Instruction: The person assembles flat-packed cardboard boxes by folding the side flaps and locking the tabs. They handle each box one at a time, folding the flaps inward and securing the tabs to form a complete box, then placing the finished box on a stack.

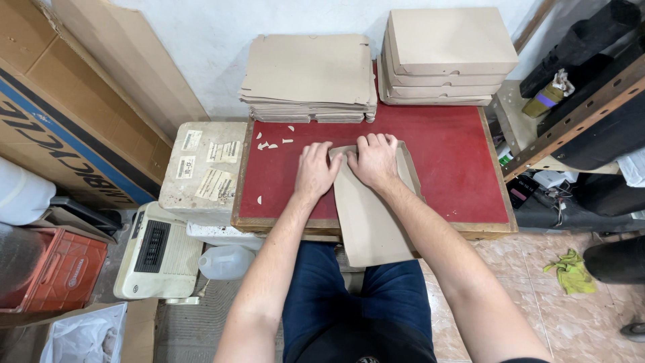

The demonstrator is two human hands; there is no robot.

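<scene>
We are noting matt, smooth brown cardboard in the blank [368,215], the flat stack [309,77] and the boxes [447,57]. The table [457,161] is showing a dull red top with a worn wooden edge. The floor tiles [537,282] are looking glossy.

- Table top [457,161], centre of frame: deep red, with a worn pale wooden edge.
- Cardboard sheet [369,215] under the hands, lower centre: plain grey-tan.
- Flat stack [309,74], top centre: the same dull tan.
- Folded boxes [447,54], upper right: lighter beige.
- Scraps [272,144] on the red top: off-white flecks.
- Trousers [322,296], bottom centre: dark blue.
- Crate [60,269], lower left: red-orange.
- Rag [571,272], lower right: yellow-green, on pinkish marbled floor tiles [524,269].
- Big carton [60,114], upper left: brown with a blue stripe and black lettering.
- Jug [225,262]: translucent white.
</scene>
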